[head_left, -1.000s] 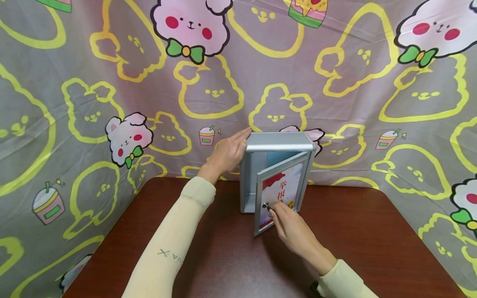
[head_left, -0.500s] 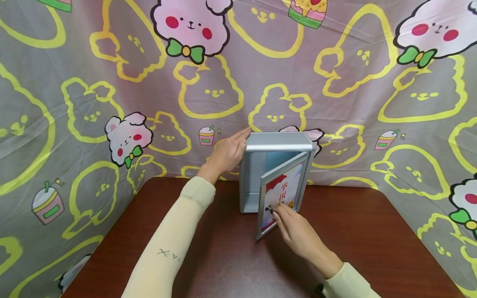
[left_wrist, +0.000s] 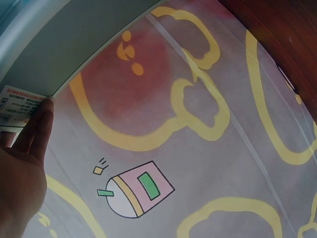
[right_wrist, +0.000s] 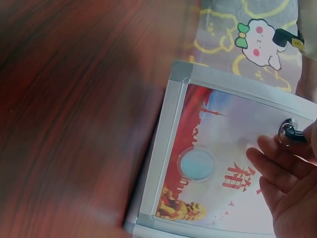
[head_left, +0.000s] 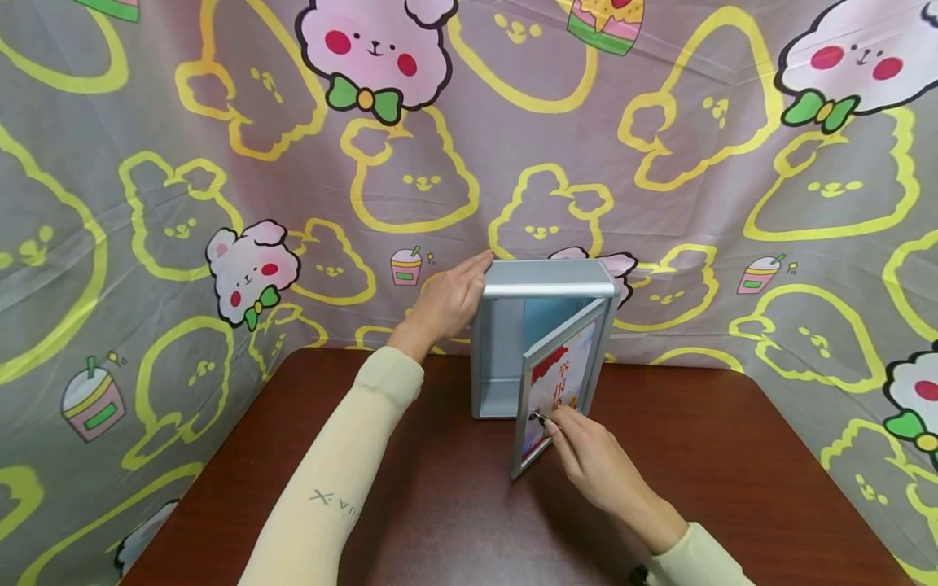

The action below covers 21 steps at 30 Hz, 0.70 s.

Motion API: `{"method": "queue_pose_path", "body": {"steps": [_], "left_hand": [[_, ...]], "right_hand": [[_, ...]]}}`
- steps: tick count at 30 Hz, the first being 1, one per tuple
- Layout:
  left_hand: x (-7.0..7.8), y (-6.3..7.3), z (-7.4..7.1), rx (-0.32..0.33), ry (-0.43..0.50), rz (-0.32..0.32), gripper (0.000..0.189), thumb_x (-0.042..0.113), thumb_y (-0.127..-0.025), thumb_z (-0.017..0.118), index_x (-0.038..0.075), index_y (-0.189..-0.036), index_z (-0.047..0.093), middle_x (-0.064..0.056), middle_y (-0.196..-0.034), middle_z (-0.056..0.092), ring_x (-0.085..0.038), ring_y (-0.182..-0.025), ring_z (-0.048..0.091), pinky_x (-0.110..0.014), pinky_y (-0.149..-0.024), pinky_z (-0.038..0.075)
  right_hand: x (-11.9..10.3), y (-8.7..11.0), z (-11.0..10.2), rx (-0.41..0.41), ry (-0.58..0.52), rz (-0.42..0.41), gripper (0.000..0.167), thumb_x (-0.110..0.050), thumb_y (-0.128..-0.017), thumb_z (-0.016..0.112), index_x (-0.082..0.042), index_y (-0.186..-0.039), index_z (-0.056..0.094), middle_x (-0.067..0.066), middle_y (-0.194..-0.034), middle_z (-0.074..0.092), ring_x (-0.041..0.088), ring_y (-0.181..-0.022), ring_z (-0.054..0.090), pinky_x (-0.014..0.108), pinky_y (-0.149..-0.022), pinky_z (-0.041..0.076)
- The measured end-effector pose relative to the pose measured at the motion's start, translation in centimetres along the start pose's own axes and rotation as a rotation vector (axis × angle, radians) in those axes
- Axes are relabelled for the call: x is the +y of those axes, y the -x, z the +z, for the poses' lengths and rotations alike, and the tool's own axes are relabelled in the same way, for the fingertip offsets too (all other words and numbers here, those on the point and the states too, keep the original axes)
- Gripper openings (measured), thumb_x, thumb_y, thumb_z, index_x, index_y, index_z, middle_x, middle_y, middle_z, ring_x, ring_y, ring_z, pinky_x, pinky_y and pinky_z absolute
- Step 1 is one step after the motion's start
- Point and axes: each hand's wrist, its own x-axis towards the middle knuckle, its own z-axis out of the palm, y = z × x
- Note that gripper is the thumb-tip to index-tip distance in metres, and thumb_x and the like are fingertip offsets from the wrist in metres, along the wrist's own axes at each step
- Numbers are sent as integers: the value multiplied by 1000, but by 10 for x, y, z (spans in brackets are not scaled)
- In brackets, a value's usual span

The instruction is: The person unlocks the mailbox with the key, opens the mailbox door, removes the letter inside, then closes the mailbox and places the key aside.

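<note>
A silver metal box (head_left: 550, 273) stands upright at the back of the table, its hinged door (head_left: 548, 378) swung outward on the right side. My left hand (head_left: 449, 303) rests on the box's upper left edge, fingers extended. The left wrist view shows those fingers beside a printed label (left_wrist: 20, 105) on the box. With thumb and forefinger, my right hand (head_left: 608, 468) pinches a key (head_left: 541, 418) in the door's lock. A split ring (right_wrist: 284, 133) hangs by the key in the right wrist view. Red characters and a golden lion (right_wrist: 178, 207) decorate the door panel.
The dark reddish-brown table (head_left: 454, 521) has rounded back corners. Behind and on both sides hangs a grey cloth (head_left: 513, 138) with yellow cartoon outlines, close to the back of the box.
The door has swung further outward, toward the lower right. My right hand has moved with it, still pinching the key. The left hand and the box have stayed put.
</note>
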Motion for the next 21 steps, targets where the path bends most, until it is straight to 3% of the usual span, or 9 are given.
{"method": "queue_pose_path", "body": {"steps": [21], "left_hand": [[-1, 1, 0, 1, 10, 1, 56, 29, -108, 23, 7, -155, 45, -3, -161, 43, -24, -143, 46, -40, -117, 38]], "right_hand": [[-7, 3, -8, 77, 1, 34, 20, -8, -100, 61, -21, -85, 59, -12, -75, 46, 3, -66, 46, 20, -58, 41]]}}
